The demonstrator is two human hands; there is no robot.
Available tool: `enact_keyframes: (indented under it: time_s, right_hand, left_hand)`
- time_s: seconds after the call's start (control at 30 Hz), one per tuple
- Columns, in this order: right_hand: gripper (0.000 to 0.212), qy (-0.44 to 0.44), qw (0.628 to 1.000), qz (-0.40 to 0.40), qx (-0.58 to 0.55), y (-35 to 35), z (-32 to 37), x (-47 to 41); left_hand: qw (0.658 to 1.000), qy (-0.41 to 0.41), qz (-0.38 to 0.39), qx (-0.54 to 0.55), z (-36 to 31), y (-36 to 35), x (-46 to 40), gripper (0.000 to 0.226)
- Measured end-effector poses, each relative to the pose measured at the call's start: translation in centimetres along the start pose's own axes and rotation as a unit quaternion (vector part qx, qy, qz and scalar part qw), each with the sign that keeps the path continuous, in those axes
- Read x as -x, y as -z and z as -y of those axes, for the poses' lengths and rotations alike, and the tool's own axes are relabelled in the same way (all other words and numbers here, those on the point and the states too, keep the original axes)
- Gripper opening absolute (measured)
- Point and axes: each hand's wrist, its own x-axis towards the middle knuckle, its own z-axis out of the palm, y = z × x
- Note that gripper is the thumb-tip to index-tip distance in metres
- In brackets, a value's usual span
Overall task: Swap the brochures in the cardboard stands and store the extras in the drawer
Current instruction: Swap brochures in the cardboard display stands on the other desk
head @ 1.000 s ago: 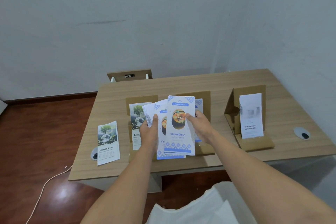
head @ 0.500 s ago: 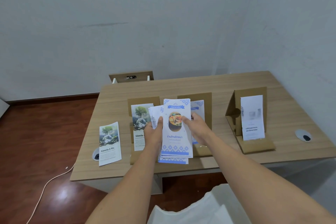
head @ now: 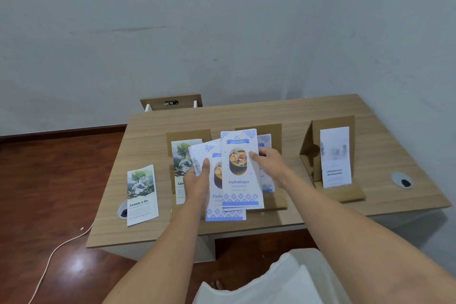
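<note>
Hands [head: 267, 164] apparently squared the blue brochures [head: 240, 170] tighter.

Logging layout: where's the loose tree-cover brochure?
Head view: tree-cover brochure lies flat near the wooden desk's front left edge, left of the leftmost cardboard stand.

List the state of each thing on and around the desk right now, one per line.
Left hand: holding a fanned stack of blue brochures.
Right hand: gripping the front blue brochure.
Left stand: holds tree brochures.
Middle stand: holds a blue brochure.
Right stand: holds a white brochure.
Tree brochure: lying flat on the desk.
</note>
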Motion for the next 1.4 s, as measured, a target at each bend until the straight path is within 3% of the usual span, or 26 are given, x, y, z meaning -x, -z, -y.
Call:
enact_keyframes:
  time_s: [0.63,1.4]
  right_hand:
    - [0.024,-0.007,0.995,-0.097,0.03,6.1,-2.4,-3.4]
    - [0.015,-0.016,0.992,-0.093,0.082,4.9,-5.4,-5.5]
  left_hand:
    - [0.999,-0.006,-0.052,0.006,-0.5,1.0,-1.9,0.036]
    - [0.999,0.02,-0.037,-0.024,0.2,0.3,-2.6,0.032]
